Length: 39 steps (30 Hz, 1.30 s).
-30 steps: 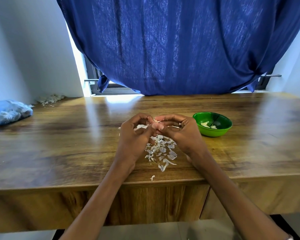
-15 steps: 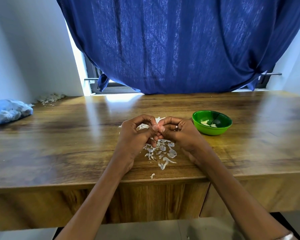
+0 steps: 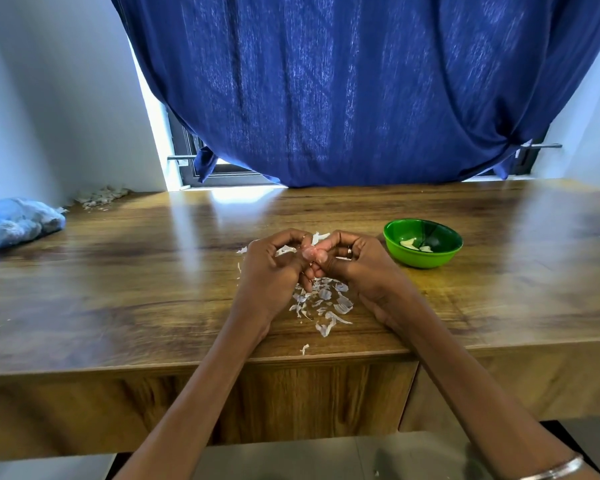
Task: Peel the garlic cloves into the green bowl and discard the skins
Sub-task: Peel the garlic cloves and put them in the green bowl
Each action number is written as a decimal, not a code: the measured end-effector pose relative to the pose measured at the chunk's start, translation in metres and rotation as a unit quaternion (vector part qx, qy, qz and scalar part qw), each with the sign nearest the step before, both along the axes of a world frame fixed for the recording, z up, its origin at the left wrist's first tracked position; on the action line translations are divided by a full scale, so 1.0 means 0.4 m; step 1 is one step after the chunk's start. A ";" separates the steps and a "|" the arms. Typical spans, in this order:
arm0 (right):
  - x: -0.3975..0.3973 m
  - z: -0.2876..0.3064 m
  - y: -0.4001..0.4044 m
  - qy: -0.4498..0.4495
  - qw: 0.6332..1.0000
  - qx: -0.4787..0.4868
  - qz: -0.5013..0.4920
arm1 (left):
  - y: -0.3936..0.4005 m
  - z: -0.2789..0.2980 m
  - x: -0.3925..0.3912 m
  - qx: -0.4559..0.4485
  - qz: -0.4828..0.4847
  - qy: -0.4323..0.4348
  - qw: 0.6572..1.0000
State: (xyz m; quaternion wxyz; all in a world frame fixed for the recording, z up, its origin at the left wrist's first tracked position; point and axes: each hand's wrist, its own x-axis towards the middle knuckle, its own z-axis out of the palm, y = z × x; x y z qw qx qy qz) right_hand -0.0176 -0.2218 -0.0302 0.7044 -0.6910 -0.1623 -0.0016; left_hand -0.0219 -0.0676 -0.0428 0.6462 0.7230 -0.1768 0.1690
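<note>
Both hands meet above the middle of the wooden table. My left hand and my right hand pinch one pinkish garlic clove between their fingertips, with a white flake of skin sticking up behind it. Under the hands lies a scatter of white garlic skins. The green bowl stands just right of my right hand and holds a few peeled cloves.
A blue plastic bag lies at the table's far left, with a small heap of garlic pieces behind it in the corner. A blue curtain hangs over the window behind the table. One skin flake lies near the front edge.
The hands have stayed together over the skins, with the fingers working round the clove; the pink clove now shows between the fingertips. The bowl has not moved.
</note>
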 end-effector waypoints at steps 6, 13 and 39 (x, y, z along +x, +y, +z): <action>-0.001 0.001 0.010 -0.026 0.999 0.024 -0.035 | -0.011 -0.005 0.016 -0.010 0.031 -0.010 0.999; 0.008 -0.007 0.007 -0.029 0.998 0.000 -0.048 | -0.013 -0.009 0.022 -0.004 0.064 -0.024 0.998; 0.004 0.000 0.001 0.030 0.996 0.067 -0.057 | -0.014 0.012 -0.012 -0.030 0.155 -0.053 0.986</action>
